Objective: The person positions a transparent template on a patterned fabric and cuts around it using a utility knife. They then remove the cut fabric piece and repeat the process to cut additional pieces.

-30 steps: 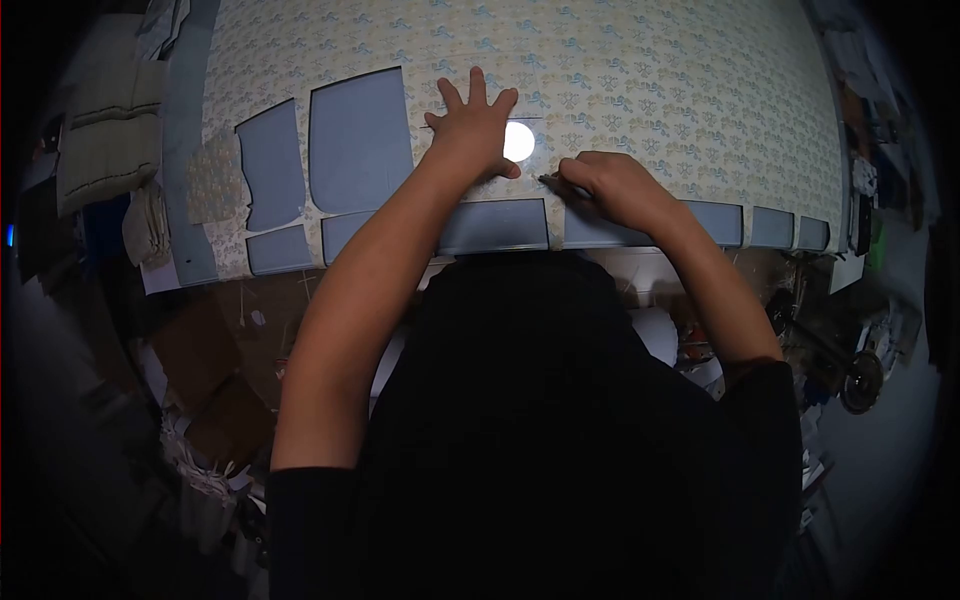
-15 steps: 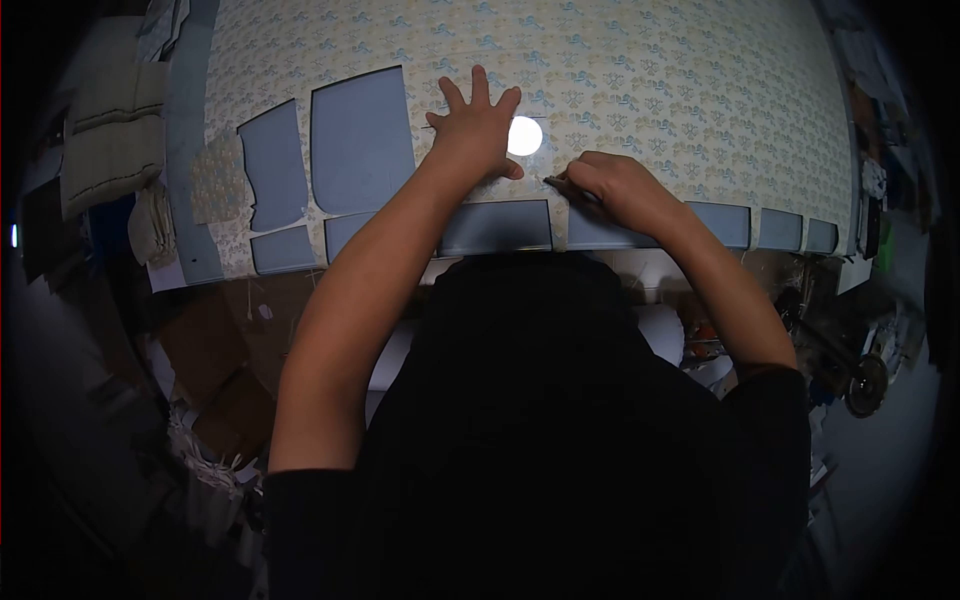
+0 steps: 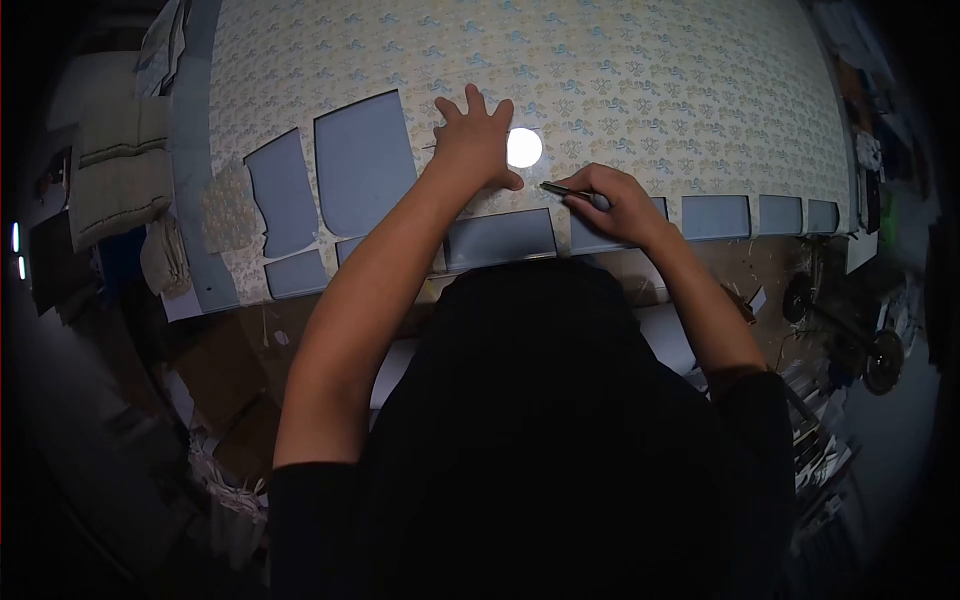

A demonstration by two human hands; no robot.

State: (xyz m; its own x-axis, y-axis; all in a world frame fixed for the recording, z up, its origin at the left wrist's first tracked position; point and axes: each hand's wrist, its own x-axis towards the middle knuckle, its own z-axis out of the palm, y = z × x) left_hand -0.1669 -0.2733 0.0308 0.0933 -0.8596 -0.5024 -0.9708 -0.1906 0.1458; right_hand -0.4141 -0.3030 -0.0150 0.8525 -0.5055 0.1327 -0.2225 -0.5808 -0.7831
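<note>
Patterned fabric (image 3: pixel 620 80) with small blue and tan figures covers the table, and several shaped openings in it show a grey-blue surface (image 3: pixel 365 150). My left hand (image 3: pixel 473 145) lies with fingers spread on the fabric, over what looks like a clear template whose edges are faint. Just right of that hand is a bright white round spot (image 3: pixel 524 148). My right hand (image 3: pixel 615 205) is closed round a slim dark pen-like tool (image 3: pixel 568 190), its tip at the fabric below and right of the white spot.
Folded beige cloth (image 3: pixel 120 145) is stacked at the left beside the table edge (image 3: pixel 190 150). Brown cardboard (image 3: pixel 215 375) stands below at the left. A dark wheel-like object (image 3: pixel 883 362) is at the lower right.
The whole view has shifted and tilted slightly. My right hand has turned, so more of the tool shows. My left hand remains spread beside the white spot.
</note>
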